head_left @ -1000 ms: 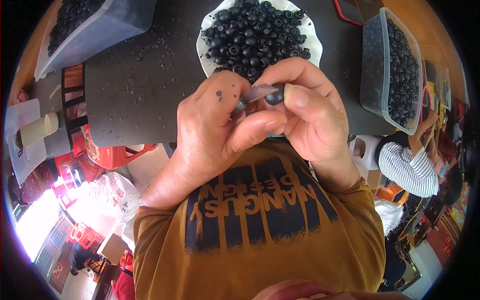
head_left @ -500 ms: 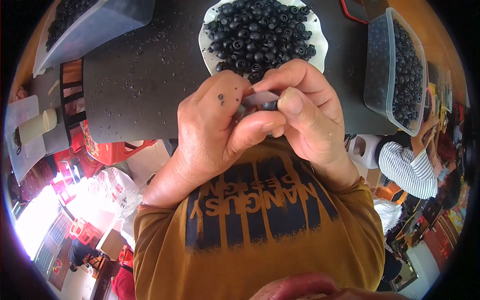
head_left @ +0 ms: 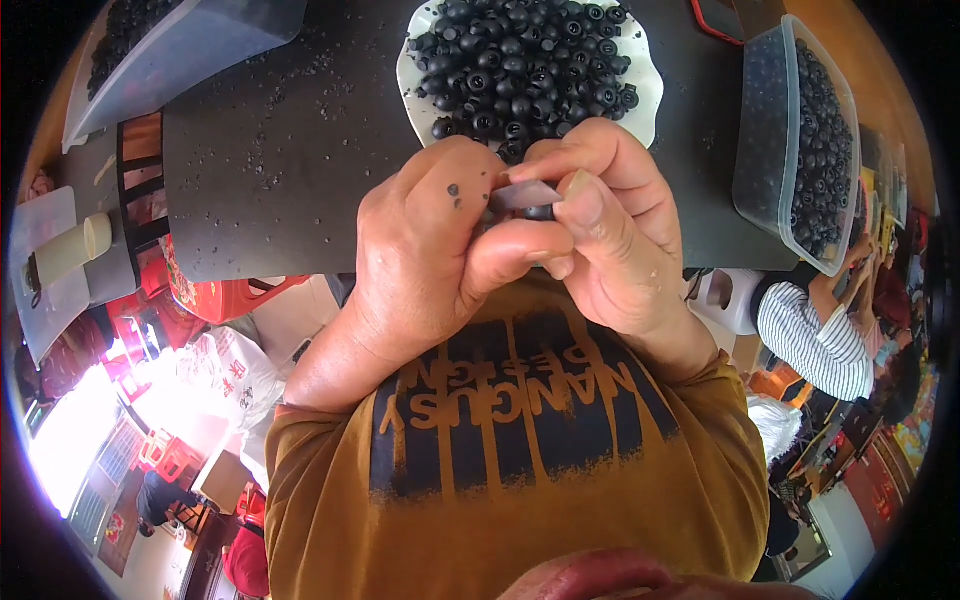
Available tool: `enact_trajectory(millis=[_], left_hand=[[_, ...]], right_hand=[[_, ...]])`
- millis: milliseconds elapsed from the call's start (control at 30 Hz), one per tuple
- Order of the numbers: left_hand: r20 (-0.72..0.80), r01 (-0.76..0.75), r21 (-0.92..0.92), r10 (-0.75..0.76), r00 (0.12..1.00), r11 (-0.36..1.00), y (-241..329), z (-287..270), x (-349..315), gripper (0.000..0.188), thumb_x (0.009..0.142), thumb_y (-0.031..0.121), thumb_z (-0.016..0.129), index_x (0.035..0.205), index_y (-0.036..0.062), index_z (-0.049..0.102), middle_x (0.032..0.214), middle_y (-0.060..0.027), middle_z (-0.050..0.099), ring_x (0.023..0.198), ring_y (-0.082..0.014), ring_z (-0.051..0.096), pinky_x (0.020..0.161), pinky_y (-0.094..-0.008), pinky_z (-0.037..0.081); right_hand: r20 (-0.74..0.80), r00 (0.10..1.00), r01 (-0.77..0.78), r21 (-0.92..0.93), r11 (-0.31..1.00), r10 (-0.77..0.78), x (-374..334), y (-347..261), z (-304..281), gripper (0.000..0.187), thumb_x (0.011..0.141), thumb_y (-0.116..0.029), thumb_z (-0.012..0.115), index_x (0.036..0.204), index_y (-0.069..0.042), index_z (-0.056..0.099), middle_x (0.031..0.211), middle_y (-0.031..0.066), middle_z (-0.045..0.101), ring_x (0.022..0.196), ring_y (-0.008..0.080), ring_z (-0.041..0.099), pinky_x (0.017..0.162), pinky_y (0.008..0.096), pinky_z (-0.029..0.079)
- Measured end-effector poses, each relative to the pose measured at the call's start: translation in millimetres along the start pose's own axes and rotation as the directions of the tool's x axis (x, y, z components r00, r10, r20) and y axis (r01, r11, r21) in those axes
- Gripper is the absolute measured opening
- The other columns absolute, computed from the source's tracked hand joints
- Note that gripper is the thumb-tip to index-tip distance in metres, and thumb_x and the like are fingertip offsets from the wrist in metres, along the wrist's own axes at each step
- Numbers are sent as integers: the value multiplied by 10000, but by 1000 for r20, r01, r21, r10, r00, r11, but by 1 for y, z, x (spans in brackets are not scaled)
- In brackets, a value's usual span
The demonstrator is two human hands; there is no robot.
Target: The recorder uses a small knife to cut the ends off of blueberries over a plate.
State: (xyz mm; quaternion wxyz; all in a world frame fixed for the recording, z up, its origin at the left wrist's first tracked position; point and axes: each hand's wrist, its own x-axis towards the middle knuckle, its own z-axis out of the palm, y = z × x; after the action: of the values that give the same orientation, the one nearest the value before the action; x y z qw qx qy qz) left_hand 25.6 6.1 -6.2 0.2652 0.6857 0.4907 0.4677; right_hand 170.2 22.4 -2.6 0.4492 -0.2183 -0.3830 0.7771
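Both my hands are together just off the near edge of the dark table. My right hand (head_left: 625, 235) is closed, its thumb and forefinger pinching a thin, flat grey blade (head_left: 525, 196). Below the blade, a small round black plastic part (head_left: 539, 213) shows between the fingers. Closed around that part is my left hand (head_left: 425, 230), its thumb under it; the fingers hide most of the part. Black crumbs stick to the left hand's skin. Right beyond the hands, a white wavy-rimmed plate (head_left: 645, 110) bears a heap of similar black parts (head_left: 520, 70).
Clear plastic bins of black parts stand at the right (head_left: 765, 140) and far left (head_left: 190, 75). Black scraps litter the dark table (head_left: 270, 190). A red-edged phone (head_left: 718, 18) lies at the far right. A red stool (head_left: 215, 295) is below left; a person in a striped sleeve (head_left: 815, 340) sits right.
The hands stay pressed together with the blade and black part, shifting only very slightly. The view has tilted a little, so the plate and right bin sit slightly further right.
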Motion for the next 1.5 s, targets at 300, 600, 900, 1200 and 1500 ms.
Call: enact_trajectory(millis=[300,600,900,1200,1500], left_hand=[[-19,-100,181,106,994,978,-9,3,-4,437,722,478,588,732,56,475,625,-59,491,496,-248,513,410,-324,426],[5,-66,227,67,998,972,-2,-3,-6,421,752,457,578,683,55,472,599,-66,479,487,-252,503,402,-324,408],[69,57,-27,-55,996,998,-5,-18,-11,459,786,460,556,698,13,502,586,-92,470,489,-263,489,429,-324,388],[103,205,15,-206,973,979,-5,-18,-15,405,841,391,521,738,-1,504,612,-99,461,538,-242,465,509,-310,374],[226,209,35,-211,951,977,3,-3,-7,420,848,379,534,715,-14,467,596,-109,417,519,-225,411,493,-297,353]], right_hand=[[-42,999,32,10,999,-31,-1,9,4,191,903,-207,488,947,-22,502,776,28,648,568,-11,416,512,136,332],[-101,994,-25,49,998,30,1,11,8,187,901,-220,493,920,-37,522,706,-4,593,542,4,377,496,151,316],[-35,992,-106,266,958,120,10,5,8,193,901,-216,492,903,-28,535,597,-24,434,513,35,363,473,168,297],[-188,948,232,-141,962,-256,-10,-31,-11,123,868,-127,542,908,-12,532,686,-1,500,564,29,425,519,153,361],[-199,325,-92,-980,179,-925,-73,-131,-97,81,837,-75,577,868,0,585,796,-18,577,674,27,495,607,157,397]])
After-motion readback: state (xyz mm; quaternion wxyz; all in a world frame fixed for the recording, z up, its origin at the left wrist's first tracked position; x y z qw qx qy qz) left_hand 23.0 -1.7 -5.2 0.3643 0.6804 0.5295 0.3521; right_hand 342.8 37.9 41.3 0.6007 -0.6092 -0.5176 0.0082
